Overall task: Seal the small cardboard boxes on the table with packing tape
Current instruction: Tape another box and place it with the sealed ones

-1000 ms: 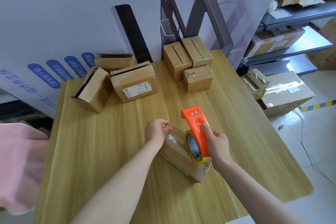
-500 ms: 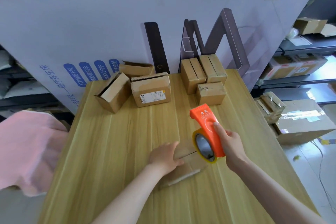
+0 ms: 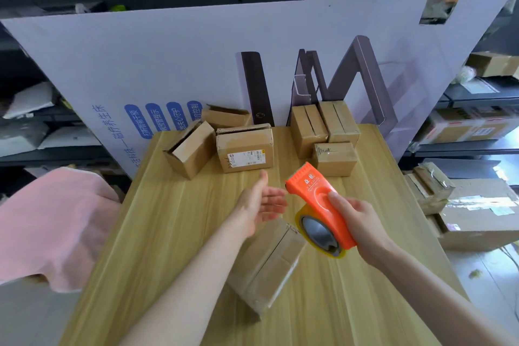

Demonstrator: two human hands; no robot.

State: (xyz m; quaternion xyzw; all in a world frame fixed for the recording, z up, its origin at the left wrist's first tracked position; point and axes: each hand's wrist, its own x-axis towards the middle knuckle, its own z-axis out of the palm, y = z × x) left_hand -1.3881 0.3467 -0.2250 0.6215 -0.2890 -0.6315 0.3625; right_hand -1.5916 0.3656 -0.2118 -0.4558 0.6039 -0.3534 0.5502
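Right hand [image 3: 362,222] wraps the orange tape dispenser [image 3: 314,196]: thumb on top of the body, cutter end pointing away, tape roll [image 3: 320,236] slung underneath. It's held off the table [image 3: 168,233], just beside the right end of the near box [image 3: 266,261]. My read: parked clear of the work but ready to drop onto a seam.

Left hand [image 3: 261,202] is open with straight fingers and holds nothing. It hovers above the table beyond the near box, aimed at the back-left group.

The near box lies flat in front of the person, flaps closed, centre seam up. Can't tell from here whether tape covers that seam.

Back left:
- the labelled box [image 3: 244,149], top flaps gaping a little
- the tipped box [image 3: 191,149], on its side with its mouth open
- a small rear box [image 3: 224,116], against the white board [image 3: 196,64]

These look unsealed, so probably the input pile.

Back right: three closed boxes [image 3: 334,159] packed touching each other. Likely the done pile.

The split makes sense: one hand runs the dispenser, the free one fetches and steadies. Next step is probably grabbing the labelled box, which is nearest the left hand.
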